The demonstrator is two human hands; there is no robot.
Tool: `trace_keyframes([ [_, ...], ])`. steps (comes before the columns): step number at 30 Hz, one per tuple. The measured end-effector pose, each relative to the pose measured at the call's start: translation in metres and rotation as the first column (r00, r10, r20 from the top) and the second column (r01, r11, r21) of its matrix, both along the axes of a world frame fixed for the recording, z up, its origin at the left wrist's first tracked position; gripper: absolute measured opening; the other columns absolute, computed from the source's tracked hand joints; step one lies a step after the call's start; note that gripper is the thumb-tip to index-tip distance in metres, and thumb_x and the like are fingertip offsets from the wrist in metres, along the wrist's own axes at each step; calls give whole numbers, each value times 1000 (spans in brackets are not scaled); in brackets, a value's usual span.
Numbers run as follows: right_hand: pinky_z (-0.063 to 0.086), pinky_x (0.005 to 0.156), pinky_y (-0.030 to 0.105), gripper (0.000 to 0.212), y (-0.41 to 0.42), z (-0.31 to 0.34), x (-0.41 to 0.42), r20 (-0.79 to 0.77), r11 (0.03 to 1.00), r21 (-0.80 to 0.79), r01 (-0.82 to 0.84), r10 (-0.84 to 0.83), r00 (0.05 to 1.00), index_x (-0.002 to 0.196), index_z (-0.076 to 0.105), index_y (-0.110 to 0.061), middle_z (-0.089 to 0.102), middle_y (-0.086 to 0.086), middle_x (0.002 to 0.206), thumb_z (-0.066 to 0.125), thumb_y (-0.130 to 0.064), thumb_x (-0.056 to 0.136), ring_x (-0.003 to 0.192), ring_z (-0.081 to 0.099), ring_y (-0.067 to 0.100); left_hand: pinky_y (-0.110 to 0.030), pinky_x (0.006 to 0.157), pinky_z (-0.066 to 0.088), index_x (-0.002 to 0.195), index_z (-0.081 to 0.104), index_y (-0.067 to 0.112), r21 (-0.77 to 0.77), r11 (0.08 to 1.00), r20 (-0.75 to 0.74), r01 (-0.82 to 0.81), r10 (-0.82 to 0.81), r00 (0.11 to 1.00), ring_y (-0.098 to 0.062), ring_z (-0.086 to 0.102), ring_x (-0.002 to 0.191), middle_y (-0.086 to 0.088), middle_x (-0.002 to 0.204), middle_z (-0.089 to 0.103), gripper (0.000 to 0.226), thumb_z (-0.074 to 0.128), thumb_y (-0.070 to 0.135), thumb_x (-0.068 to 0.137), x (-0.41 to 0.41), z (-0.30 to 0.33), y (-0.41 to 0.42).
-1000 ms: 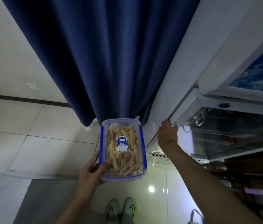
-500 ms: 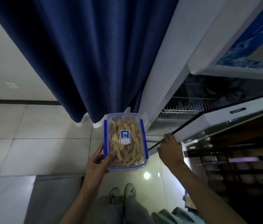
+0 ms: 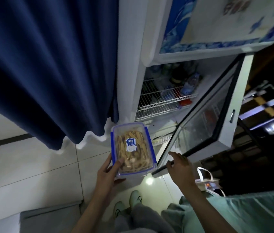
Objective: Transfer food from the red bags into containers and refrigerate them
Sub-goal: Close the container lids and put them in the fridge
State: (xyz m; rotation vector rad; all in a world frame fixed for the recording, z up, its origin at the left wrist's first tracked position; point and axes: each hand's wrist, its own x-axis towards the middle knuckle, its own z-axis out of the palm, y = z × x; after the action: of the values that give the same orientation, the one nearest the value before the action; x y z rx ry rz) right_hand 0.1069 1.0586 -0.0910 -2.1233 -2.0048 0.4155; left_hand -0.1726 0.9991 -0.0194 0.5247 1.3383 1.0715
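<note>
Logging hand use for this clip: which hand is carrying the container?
The left hand grips the container of food strips at its near corner. The right hand carries nothing; its fingers hang loosely beside the open fridge door.

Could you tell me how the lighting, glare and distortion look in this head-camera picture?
Head view: dim overall; a bright glare spot on the floor tile beside the food container; wide-angle bending of the fridge door and curtain; the right hand slightly motion-blurred.

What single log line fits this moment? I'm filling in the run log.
left hand: holds clear blue-rimmed lidded plastic container of yellowish food strips | right hand: open, at glass fridge door edge | fridge: open
</note>
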Motion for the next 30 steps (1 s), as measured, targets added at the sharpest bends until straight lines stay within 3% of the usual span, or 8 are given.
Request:
trace_keyframes([
  [3,55,84,39,32,-6,16,9,-190,981,-103,163,-180,965,126,64,-21,68,5,111,63,-21,94,99,66,28,-29,69,63,143,54,33,7,999,-26,53,-52,998,-20,77,98,-4,108,80,57,69,38,88,7,-3,10],
  [5,54,80,32,29,-3,28,15,-401,952,-249,177,-268,876,127,62,-27,68,1,114,61,-21,99,97,68,20,-31,72,64,146,51,32,19,996,-40,91,-90,995,-20,77,99,-4,107,80,54,67,33,94,11,-4,18],
  [10,58,89,49,23,20,58,15,-720,895,-427,130,-423,551,123,65,-29,77,4,104,63,-32,100,93,76,22,-40,82,62,141,58,30,54,982,-66,179,-175,982,-21,77,100,-3,109,79,42,64,31,99,17,0,44],
  [14,62,87,46,28,51,77,8,-813,873,-487,26,-464,351,125,63,-31,77,4,112,60,-42,100,100,75,27,-43,84,62,134,63,28,54,974,-100,222,-216,971,-25,77,99,-5,109,79,37,68,28,97,23,3,77],
  [17,63,79,42,33,80,72,10,-833,874,-484,24,-469,293,125,65,-26,76,8,110,65,-42,96,96,75,28,-41,81,62,128,62,23,48,964,-119,261,-254,960,-28,77,97,-9,111,78,35,70,27,95,30,1,104],
  [23,60,85,52,42,141,42,37,-854,857,-514,-30,-508,112,127,66,-22,75,13,109,72,-37,88,93,72,34,-40,79,61,122,64,22,15,959,-132,282,-278,951,-27,77,95,-7,104,79,27,65,36,98,57,-17,162],
  [26,59,80,50,50,175,26,50,-861,862,-507,3,-507,53,127,66,-17,72,16,105,76,-36,81,87,69,34,-37,79,60,122,65,27,4,979,-130,203,-201,971,-25,76,98,-3,104,79,29,64,43,98,76,-36,197],
  [30,58,79,46,45,223,-1,63,-880,879,-474,54,-474,-26,122,66,-21,75,14,105,78,-32,79,86,71,31,-41,92,57,134,54,36,30,995,-73,-91,93,993,-17,73,107,2,123,73,49,70,55,91,119,-76,237],
])
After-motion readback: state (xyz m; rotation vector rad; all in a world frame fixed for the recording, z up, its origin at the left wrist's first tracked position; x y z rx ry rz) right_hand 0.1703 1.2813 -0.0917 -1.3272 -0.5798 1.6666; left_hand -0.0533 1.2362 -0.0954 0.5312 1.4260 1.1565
